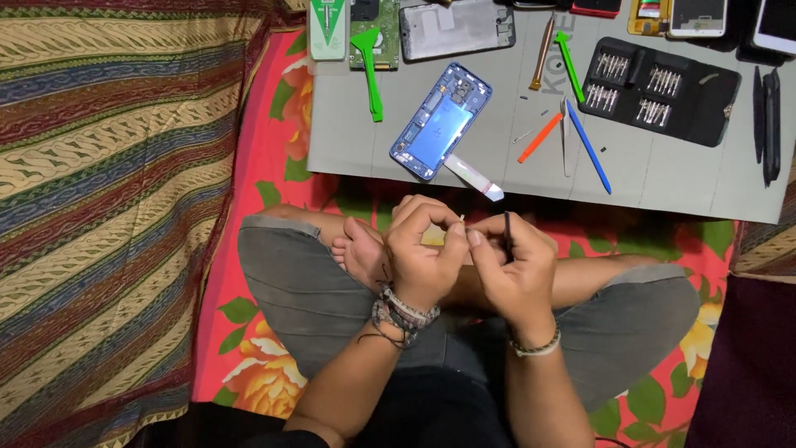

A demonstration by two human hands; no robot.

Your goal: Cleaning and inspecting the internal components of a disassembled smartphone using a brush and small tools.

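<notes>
Ahead of my grip and a little left of it, an opened blue phone [441,120] lies tilted on the grey surface [663,178], its pale blue battery label facing up. A white pull-tab strip [474,178] with a reddish band runs from its lower end toward my grip. Farther off, up and left, stands a white card [327,27] bearing a green triangle. Straight beyond, a grey phone screen [456,29] lies face up. Far up and right of my grip are a pale screen [698,17] and a white screen [779,25], partly cut off.
</notes>
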